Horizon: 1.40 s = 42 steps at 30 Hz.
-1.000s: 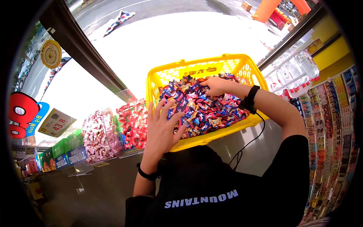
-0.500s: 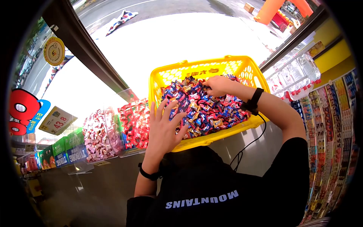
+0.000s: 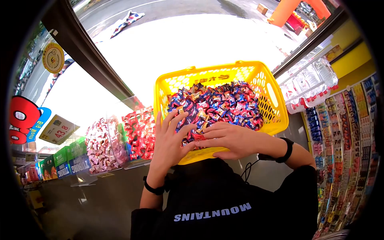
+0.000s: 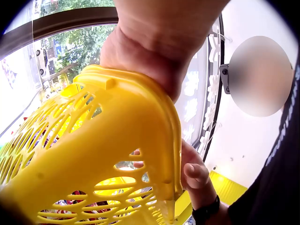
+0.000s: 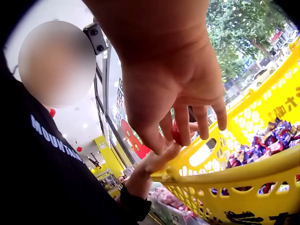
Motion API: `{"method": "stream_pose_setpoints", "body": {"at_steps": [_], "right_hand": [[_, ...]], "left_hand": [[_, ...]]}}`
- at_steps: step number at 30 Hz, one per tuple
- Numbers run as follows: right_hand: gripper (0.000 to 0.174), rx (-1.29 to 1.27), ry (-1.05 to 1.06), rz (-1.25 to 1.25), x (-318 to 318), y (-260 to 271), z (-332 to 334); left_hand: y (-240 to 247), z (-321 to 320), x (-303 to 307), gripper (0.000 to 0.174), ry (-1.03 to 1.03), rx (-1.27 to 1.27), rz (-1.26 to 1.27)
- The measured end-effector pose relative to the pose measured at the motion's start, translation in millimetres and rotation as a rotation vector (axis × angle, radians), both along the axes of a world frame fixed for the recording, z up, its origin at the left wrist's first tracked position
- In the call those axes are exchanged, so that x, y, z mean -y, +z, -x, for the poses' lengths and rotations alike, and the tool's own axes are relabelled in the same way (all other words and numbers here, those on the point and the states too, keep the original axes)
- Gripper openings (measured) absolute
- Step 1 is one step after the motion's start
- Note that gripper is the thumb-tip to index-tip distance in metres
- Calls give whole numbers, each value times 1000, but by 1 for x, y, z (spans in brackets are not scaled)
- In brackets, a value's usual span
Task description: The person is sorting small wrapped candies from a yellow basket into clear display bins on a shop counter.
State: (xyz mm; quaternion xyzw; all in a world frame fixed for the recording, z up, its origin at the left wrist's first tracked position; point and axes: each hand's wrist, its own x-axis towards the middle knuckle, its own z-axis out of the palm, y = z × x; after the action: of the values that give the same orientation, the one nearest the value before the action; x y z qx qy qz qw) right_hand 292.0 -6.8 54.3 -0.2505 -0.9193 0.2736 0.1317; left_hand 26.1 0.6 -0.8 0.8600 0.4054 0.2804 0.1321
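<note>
A yellow basket (image 3: 279, 126) holds a heap of wrapped candies (image 3: 224, 105), mostly blue, red and gold. At its near left corner the left hand (image 3: 166, 142) has its fingers spread over the rim; in the left wrist view its wrist (image 4: 145, 51) is above the basket wall (image 4: 112, 126). The right hand (image 3: 240, 141) lies over the near rim, fingers pointing left, close to the left hand. A small red candy (image 5: 176, 134) shows between the fingers of the right hand (image 5: 173, 89) in the right wrist view, with the left hand just below.
Left of the basket are clear bins of red candies (image 3: 140, 134) and pink candies (image 3: 103, 145), green boxes (image 3: 62, 160) and a price sign (image 3: 60, 129). Bottled water (image 3: 312, 78) and a shelf of packets (image 3: 348, 152) stand at the right. A black cable hangs below the basket.
The right hand has come from deep in the candy heap toward the near rim, beside the left hand. The left hand has stayed at the basket's left corner.
</note>
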Motion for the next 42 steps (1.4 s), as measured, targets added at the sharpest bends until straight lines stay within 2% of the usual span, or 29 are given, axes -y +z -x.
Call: {"method": "stream_pose_setpoints", "body": {"at_steps": [4,8,12,16,21,24,27,30,33,39,42], "right_hand": [[57,-174,-68,58,11,-31,3],[50,-181,-143,-60,15,-48,5],[35,-218,-152,-121,10,-53,10],[24,-228,-193,-123,10,-64,11],[24,-207,-200,-84,11,-61,9],[23,-282,-338,-165,10,-65,9],[28,-301,-431,-132,7,-60,12],[32,-240,-365,-268,4,-62,17],[31,-272,-335,-269,4,-65,18],[20,-305,-351,-323,2,-67,12],[18,-297,-313,-318,3,-66,11]], "left_hand": [[-12,8,-1,37,-55,52,-24],[-1,0,0,39,-41,63,-7],[0,-1,-5,41,-114,38,-21],[12,1,-5,32,-131,14,37],[-2,2,-6,25,-82,54,17],[-8,4,-4,26,-56,90,-11],[-6,1,1,23,-28,88,-65],[-4,-4,4,22,-37,35,-169],[-1,-14,8,23,-61,-16,-243],[2,-22,11,27,-7,52,-138],[4,-20,14,29,-14,7,-93]]}}
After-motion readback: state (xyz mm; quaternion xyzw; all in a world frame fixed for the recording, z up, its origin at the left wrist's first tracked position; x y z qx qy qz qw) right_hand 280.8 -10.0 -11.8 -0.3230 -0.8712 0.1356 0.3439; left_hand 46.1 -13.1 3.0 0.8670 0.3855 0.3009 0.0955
